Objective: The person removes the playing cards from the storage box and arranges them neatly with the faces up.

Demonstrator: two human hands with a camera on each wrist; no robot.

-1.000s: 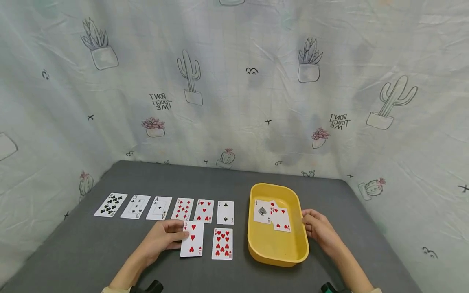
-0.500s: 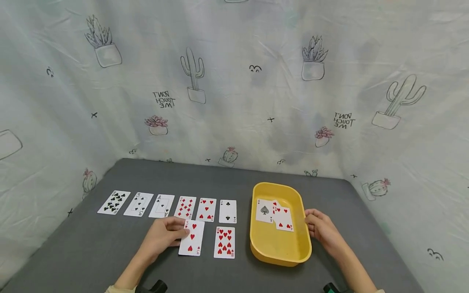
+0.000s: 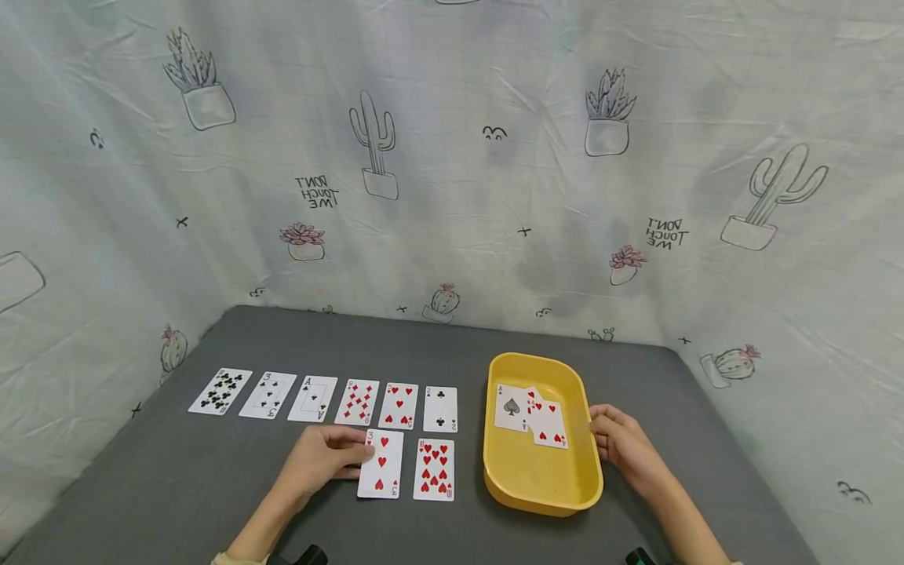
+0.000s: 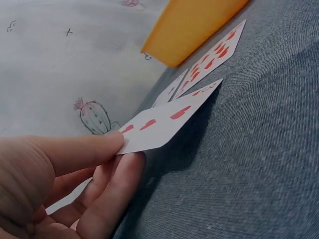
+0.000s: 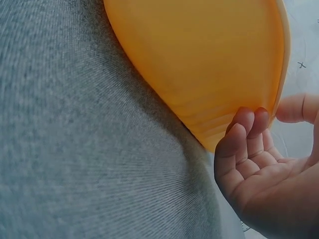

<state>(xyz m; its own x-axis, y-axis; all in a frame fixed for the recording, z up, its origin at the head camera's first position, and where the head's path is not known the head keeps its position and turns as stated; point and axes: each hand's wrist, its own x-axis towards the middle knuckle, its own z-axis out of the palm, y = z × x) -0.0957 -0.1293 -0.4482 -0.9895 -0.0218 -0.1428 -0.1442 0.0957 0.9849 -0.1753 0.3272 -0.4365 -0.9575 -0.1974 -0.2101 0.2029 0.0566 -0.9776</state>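
My left hand (image 3: 318, 459) pinches a three of hearts playing card (image 3: 381, 467) by its left edge, thumb on the face and fingers beneath. In the left wrist view that card (image 4: 164, 119) is held above the grey cloth, with a shadow under it. Just right of it lies a ten of hearts (image 3: 434, 471), face up. My right hand (image 3: 625, 443) holds the right side of a yellow plastic tub (image 3: 540, 479), thumb at the rim (image 5: 284, 59) and fingertips against the outer wall. Inside the tub are an ace of spades (image 3: 510, 408) and overlapping heart cards (image 3: 548, 424).
A row of face-up cards runs behind my left hand, from a black club card (image 3: 220, 391) at the left to a two of clubs (image 3: 441, 410) near the tub. The grey table (image 3: 141, 479) meets a cactus-print curtain (image 3: 452, 196) at the back and sides.
My left hand has shifted slightly right with the three of hearts, bringing it closer to the ten. The right hand stays at the tub. The whole head view has drifted a little.
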